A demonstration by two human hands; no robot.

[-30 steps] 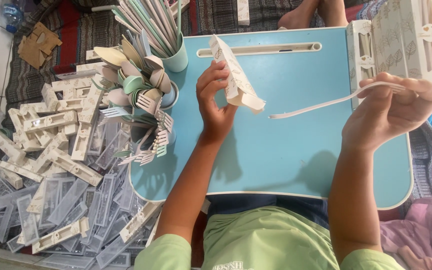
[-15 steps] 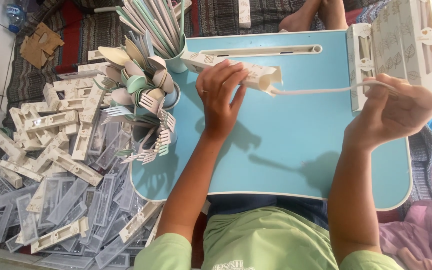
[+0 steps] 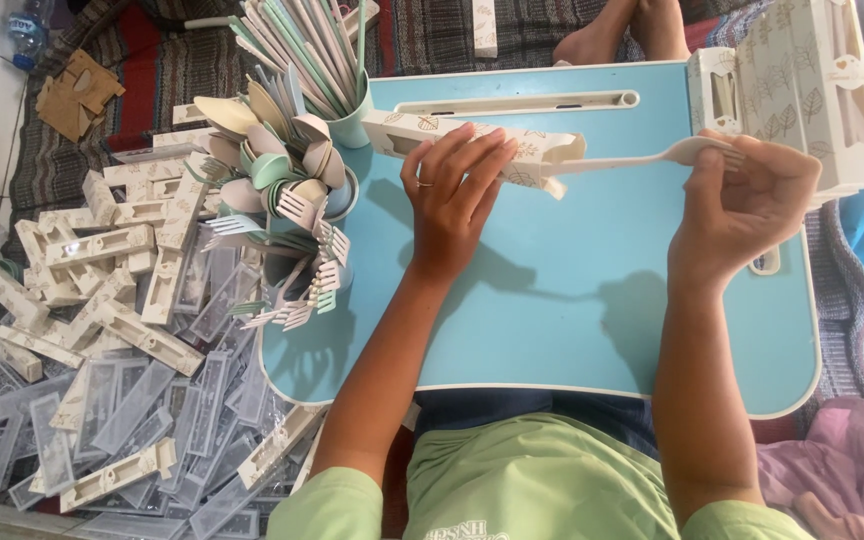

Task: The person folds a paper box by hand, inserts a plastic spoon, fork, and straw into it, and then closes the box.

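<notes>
My left hand (image 3: pixel 452 195) holds a long white cardboard sleeve (image 3: pixel 537 150) with leaf prints, lying level above the blue lap table (image 3: pixel 572 320). Its open end points right. My right hand (image 3: pixel 747 205) grips a cream plastic fork (image 3: pixel 642 158) by its tined end. The fork's handle reaches into the sleeve's open end.
Cups (image 3: pixel 327 195) packed with spoons, forks and chopsticks stand at the table's left edge. A heap of white sleeves (image 3: pixel 102 260) and clear plastic cases (image 3: pixel 132 400) covers the floor at left. A stack of filled sleeves (image 3: pixel 802 80) sits at the table's far right. Someone's feet (image 3: pixel 627 30) show at the top.
The sleeve turned from tilted to level in my left hand. My right hand moved left and pushed the fork's handle into the sleeve's open end.
</notes>
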